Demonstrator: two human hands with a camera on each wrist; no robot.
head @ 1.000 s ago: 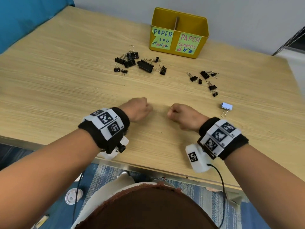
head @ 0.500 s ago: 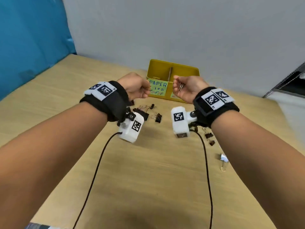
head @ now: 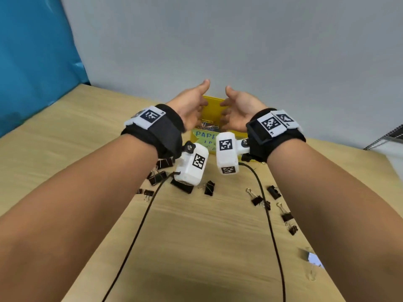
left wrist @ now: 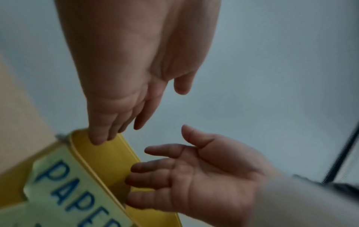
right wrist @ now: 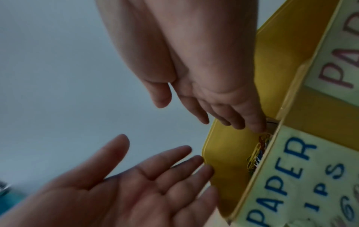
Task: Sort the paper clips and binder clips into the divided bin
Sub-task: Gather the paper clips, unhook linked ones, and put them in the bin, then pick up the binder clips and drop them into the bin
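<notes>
The yellow divided bin stands at the back of the table, mostly hidden behind my hands. My left hand and right hand hover over its left compartment, palms facing each other, fingers spread and holding nothing. Coloured paper clips lie in that compartment, behind the "PAPER" label; the right wrist view shows the paper clips below my right fingertips. Black binder clips lie on the table in a left group and a right group.
A pale blue binder clip lies near the table's right edge. Two black cables trail from the wrist cameras across the wooden table. A grey wall rises behind the bin and a blue panel stands at the left.
Both hands rose from the table as fists, travelled to the bin and have now opened over its left compartment. The paper clips seen in my right hand now lie in the bin.
</notes>
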